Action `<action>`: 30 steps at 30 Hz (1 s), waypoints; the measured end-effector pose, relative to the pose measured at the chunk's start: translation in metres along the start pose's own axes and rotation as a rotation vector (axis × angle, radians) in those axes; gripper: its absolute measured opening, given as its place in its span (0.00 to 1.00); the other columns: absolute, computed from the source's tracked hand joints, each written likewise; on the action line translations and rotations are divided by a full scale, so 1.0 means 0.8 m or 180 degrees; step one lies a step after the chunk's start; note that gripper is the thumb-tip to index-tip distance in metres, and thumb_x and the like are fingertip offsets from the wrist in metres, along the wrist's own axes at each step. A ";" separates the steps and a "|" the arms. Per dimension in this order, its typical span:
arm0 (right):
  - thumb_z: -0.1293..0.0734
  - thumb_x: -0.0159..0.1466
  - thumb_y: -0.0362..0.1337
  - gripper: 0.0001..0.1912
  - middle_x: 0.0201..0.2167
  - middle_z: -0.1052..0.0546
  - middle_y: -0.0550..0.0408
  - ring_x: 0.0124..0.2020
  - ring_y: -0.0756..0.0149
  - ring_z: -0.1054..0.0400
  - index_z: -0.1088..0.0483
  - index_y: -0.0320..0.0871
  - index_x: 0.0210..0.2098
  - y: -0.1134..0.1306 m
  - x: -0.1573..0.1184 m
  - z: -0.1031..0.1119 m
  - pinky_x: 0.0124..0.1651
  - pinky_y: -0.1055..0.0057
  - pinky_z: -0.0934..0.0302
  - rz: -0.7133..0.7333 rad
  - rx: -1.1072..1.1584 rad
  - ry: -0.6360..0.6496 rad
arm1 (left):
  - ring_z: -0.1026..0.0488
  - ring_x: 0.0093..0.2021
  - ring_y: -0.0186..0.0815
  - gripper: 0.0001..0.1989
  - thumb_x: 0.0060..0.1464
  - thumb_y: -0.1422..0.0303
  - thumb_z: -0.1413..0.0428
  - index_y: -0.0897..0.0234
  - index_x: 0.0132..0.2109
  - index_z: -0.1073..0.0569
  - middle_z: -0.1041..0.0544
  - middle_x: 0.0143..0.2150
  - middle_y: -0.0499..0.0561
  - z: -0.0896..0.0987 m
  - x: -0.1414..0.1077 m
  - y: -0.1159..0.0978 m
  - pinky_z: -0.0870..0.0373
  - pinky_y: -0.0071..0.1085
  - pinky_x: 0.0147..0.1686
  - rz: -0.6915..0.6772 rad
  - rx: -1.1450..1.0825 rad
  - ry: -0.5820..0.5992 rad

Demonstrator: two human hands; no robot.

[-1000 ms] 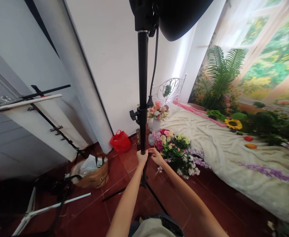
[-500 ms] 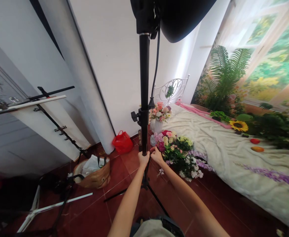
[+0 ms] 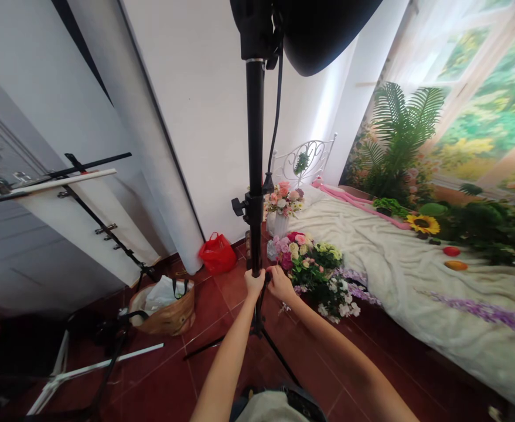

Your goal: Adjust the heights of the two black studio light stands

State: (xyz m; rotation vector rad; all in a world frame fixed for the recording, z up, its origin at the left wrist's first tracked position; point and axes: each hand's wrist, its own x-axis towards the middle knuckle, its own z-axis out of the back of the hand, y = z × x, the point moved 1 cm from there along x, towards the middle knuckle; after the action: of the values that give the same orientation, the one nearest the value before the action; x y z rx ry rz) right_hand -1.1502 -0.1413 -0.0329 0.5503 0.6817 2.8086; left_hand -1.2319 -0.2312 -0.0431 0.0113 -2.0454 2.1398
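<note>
A black light stand (image 3: 255,135) rises upright in front of me, with a large black lamp head (image 3: 323,35) at its top and a cable hanging beside the pole. My left hand (image 3: 255,282) is wrapped round the lower pole. Just right of the pole, my right hand (image 3: 280,285) has its fingers closed at a small dark knob on the stand, mostly hidden by the fingers. Higher up the pole sits a collar with another black knob (image 3: 238,207). The stand's legs spread on the floor below.
Flower bunches (image 3: 312,264) lie right of the stand, beside a bed with a cream blanket (image 3: 398,269). A red bag (image 3: 217,253) and a woven basket (image 3: 169,310) are on the left floor, near a white frame (image 3: 103,364).
My right hand has turned slightly at the knob, its fingers now more curled. My left hand stays round the pole. The view has shifted a little.
</note>
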 end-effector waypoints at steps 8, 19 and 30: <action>0.41 0.54 0.26 0.18 0.46 0.33 0.46 0.46 0.58 0.41 0.38 0.40 0.45 0.002 0.003 -0.004 0.48 0.65 0.45 0.0281 -0.0731 0.0001 | 0.38 0.18 0.28 0.11 0.37 0.65 0.43 0.67 0.17 0.33 0.32 0.17 0.49 0.001 -0.003 -0.006 0.43 0.23 0.19 0.0028 -0.0024 0.0047; 0.38 0.51 0.27 0.24 0.55 0.35 0.43 0.52 0.56 0.40 0.35 0.39 0.49 -0.005 0.017 0.012 0.52 0.61 0.48 0.0968 -0.0622 0.0566 | 0.35 0.20 0.30 0.09 0.36 0.65 0.42 0.68 0.18 0.31 0.29 0.19 0.50 0.003 -0.005 -0.008 0.40 0.24 0.20 0.0119 -0.0182 0.0114; 0.28 0.37 0.26 0.13 0.11 0.34 0.61 0.22 0.67 0.34 0.36 0.43 0.11 -0.012 0.096 0.005 0.31 0.73 0.41 -0.0255 0.0689 0.1348 | 0.34 0.21 0.30 0.09 0.38 0.66 0.43 0.69 0.20 0.30 0.29 0.20 0.51 0.004 -0.002 0.007 0.40 0.24 0.20 0.0001 0.0001 0.0182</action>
State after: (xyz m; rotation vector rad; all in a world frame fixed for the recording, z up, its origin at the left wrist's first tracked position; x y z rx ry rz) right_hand -1.2177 -0.1101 -0.0101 -0.0510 1.0674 2.8130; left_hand -1.2318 -0.2350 -0.0491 -0.0497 -2.0136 2.1155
